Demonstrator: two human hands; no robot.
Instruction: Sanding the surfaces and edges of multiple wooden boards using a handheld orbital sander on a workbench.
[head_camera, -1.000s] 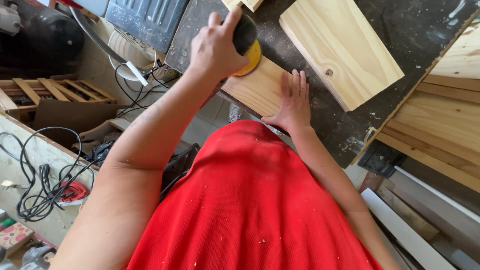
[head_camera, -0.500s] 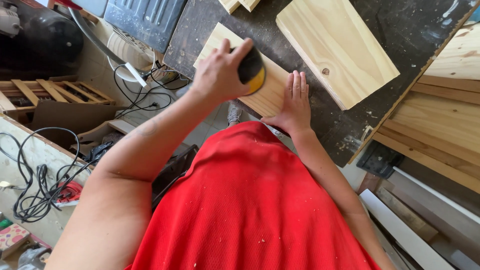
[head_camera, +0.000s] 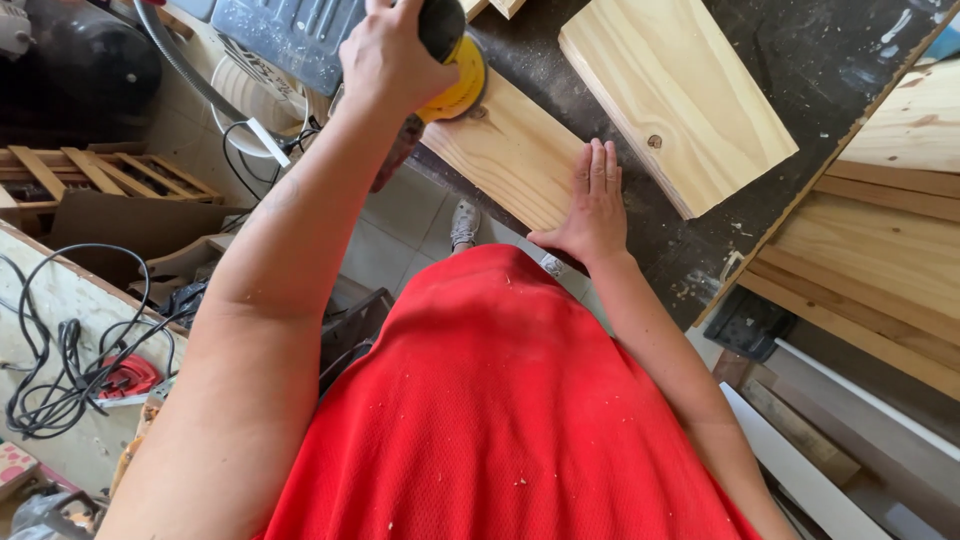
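My left hand grips a round sander with a black body and yellow pad. It presses on the far end of a pale pine board lying on the dark workbench. My right hand lies flat, fingers together, on the near end of the same board and holds it down. My red shirt fills the lower part of the view.
A second, wider pine board with a knot lies to the right on the bench. More planks are stacked at the right. On the left are a small wooden pallet, tangled black cables and a grey hose.
The sander slid toward my right hand along the board, then back out to the far end. My right hand stayed flat on the board.
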